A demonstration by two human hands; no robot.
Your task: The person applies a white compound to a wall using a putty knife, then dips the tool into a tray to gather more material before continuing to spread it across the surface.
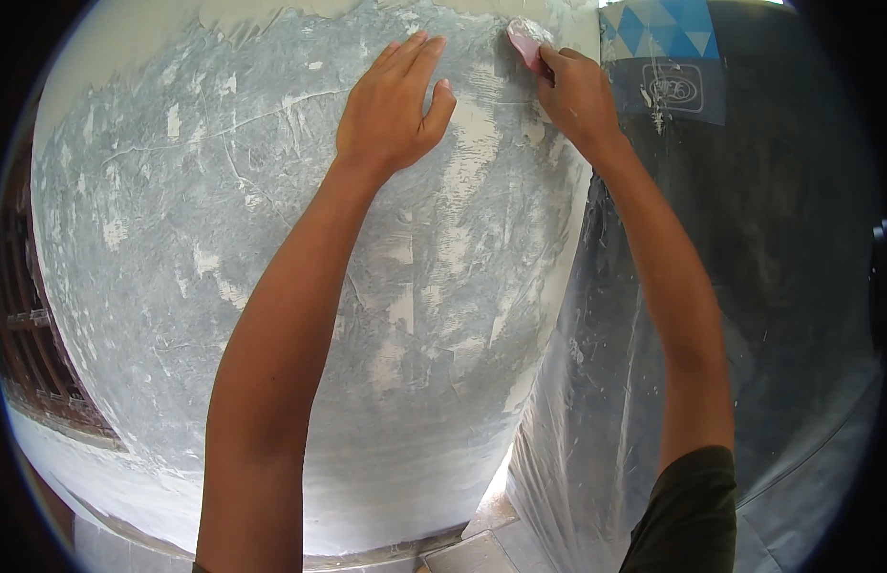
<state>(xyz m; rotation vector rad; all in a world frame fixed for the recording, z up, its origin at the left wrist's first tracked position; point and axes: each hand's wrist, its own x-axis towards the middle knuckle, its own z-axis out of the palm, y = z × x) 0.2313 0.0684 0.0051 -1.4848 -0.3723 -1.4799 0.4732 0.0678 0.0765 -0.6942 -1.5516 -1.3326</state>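
Observation:
A grey wall [300, 220] with patchy cream filler covers the middle and left of the view. My left hand [391, 105] lies with its fingers stretched out against the upper part of this wall and holds nothing. At the wall's upper right edge, my right hand [575, 95] is closed on a small pink scraper [527, 48]. Whitish paste shows on the scraper's upper end, which is close to the wall surface. The contact between the scraper's edge and the wall is hard to make out.
Dark sheeting [768, 239] hangs right of the wall, with a blue and white patterned patch [658, 31] at its top. Clear plastic film [548, 449] drapes along the wall's lower right edge. A brown grille [42, 344] is at the far left. Floor tiles [472, 554] show below.

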